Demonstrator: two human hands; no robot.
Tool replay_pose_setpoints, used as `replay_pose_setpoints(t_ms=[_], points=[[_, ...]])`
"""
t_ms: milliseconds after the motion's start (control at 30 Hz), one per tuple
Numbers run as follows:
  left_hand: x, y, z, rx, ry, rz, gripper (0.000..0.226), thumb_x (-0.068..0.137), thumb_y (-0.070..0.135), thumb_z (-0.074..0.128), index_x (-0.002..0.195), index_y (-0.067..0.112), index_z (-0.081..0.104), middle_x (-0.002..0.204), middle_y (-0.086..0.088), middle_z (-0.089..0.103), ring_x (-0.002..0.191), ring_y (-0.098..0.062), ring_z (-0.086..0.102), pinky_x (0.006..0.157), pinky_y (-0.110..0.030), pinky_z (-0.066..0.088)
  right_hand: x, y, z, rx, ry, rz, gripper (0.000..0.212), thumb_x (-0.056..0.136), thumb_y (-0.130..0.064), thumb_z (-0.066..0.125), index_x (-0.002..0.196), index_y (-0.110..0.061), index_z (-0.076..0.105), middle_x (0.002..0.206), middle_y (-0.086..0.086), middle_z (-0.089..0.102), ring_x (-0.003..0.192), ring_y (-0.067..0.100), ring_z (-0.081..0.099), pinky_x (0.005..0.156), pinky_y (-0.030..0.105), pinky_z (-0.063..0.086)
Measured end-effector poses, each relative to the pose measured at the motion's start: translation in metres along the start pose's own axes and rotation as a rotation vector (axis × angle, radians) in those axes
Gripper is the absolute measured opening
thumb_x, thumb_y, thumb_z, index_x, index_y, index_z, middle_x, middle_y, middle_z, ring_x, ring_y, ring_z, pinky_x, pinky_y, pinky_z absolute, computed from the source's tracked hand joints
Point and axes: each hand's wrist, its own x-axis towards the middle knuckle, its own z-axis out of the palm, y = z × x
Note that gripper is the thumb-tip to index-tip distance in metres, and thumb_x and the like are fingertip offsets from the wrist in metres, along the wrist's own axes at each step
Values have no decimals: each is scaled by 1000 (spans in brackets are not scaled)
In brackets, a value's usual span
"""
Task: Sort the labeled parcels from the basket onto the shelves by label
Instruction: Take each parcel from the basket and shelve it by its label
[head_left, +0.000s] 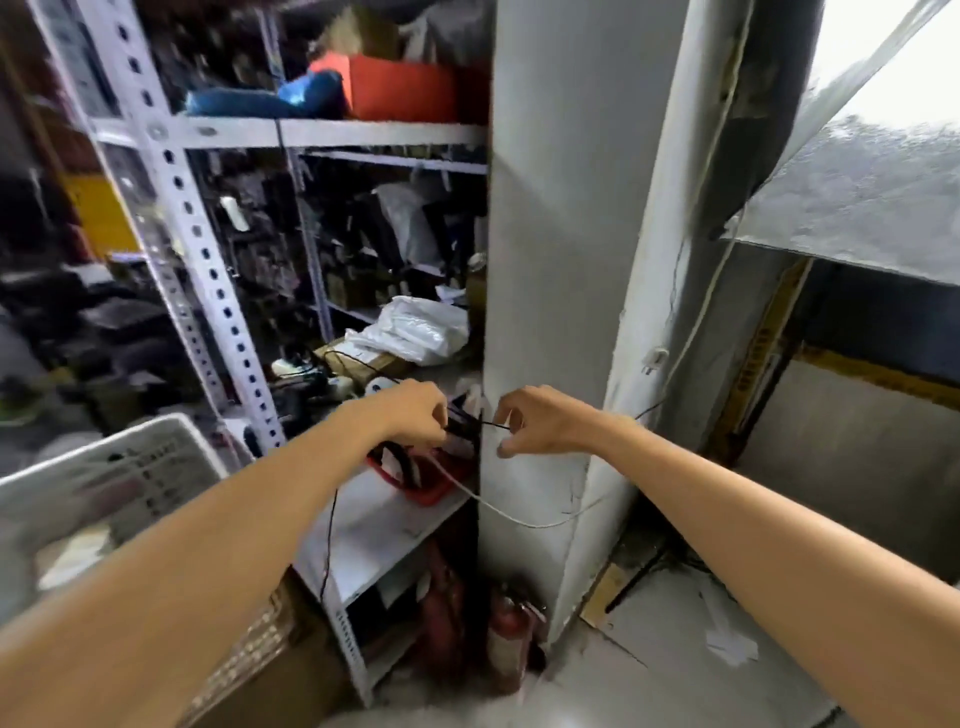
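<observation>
Both my hands reach to the white metal shelf (384, 525) in front of me. My left hand (410, 413) grips a small black item at the shelf's right end, above a red tray (434, 493). My right hand (535, 421) pinches a thin black cord (493, 425) that runs from that item. A white plastic basket (130, 467) stands at the lower left; its contents are blurred. A white plastic parcel (415, 327) lies further back on the same shelf.
A grey pillar (561, 260) stands right of the shelving. A white cable (519, 519) hangs across its foot. Red fire extinguishers (506, 634) stand on the floor under the shelf. An orange box (400, 88) and a blue bundle (270, 98) sit on the upper shelf. A cardboard box (270, 654) stands lower left.
</observation>
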Motion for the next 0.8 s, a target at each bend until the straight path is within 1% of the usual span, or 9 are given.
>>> replay_pose_setpoints(t_ms=[33, 100, 133, 200, 267, 367, 500, 633, 800], points=[[-17, -21, 3, -9, 3, -33, 12, 77, 25, 61, 83, 14, 59, 83, -11, 54, 75, -24, 51, 64, -29, 41, 11, -21, 5, -15, -18, -47, 39, 74, -36, 71, 103, -11, 64, 94, 7, 66, 84, 27, 61, 72, 38, 51], [-55, -60, 11, -22, 27, -116, 11, 78, 20, 63, 84, 17, 54, 80, -9, 51, 70, -21, 45, 61, -28, 37, 29, -66, 15, -32, -50, -142, 36, 75, -35, 72, 102, -15, 59, 92, 1, 60, 84, 22, 57, 66, 32, 44], [-75, -76, 15, -41, 29, -168, 12, 79, 18, 64, 90, 17, 58, 82, -7, 53, 71, -22, 48, 63, -29, 40, 34, -89, 21, -30, -72, -188, 36, 77, -34, 73, 105, -17, 57, 92, -2, 57, 85, 19, 54, 66, 28, 40], [-115, -107, 28, -91, 18, -261, 28, 83, 20, 66, 109, 13, 60, 95, -6, 57, 87, -24, 56, 73, -32, 46, 44, -132, 38, -42, -140, -275, 38, 79, -32, 74, 109, -16, 57, 94, -1, 56, 89, 20, 55, 67, 26, 41], [-153, -138, 42, -108, 21, -353, 38, 85, 23, 67, 118, 9, 58, 111, -8, 61, 102, -27, 59, 83, -35, 49, 50, -173, 58, -70, -206, -358, 43, 83, -30, 72, 117, -10, 57, 100, 3, 57, 97, 24, 58, 76, 30, 47], [-208, -181, 63, -145, 23, -497, 39, 86, 25, 67, 121, 12, 60, 119, -8, 62, 109, -26, 58, 89, -34, 48, 56, -225, 89, -61, -265, -442, 46, 87, -30, 67, 125, -7, 54, 112, 7, 57, 99, 23, 55, 83, 33, 47], [-265, -224, 86, -191, 67, -610, 34, 85, 25, 67, 116, 12, 62, 119, -5, 62, 107, -25, 59, 89, -32, 49, 61, -286, 127, -93, -315, -536, 48, 88, -31, 67, 127, -7, 53, 115, 8, 56, 95, 20, 51, 77, 29, 41], [-301, -265, 103, -235, 64, -703, 35, 87, 24, 67, 117, 10, 59, 117, -7, 62, 100, -23, 57, 81, -30, 46, 78, -340, 157, -106, -339, -580, 46, 87, -30, 67, 122, -4, 54, 118, 12, 58, 103, 29, 56, 89, 43, 49], [-308, -338, 110, -299, 85, -815, 33, 86, 25, 65, 116, 12, 61, 113, -7, 65, 100, -24, 61, 91, -40, 51, 133, -396, 179, -141, -397, -622, 52, 84, -32, 69, 122, 0, 55, 120, 16, 62, 106, 32, 59, 92, 46, 50]])
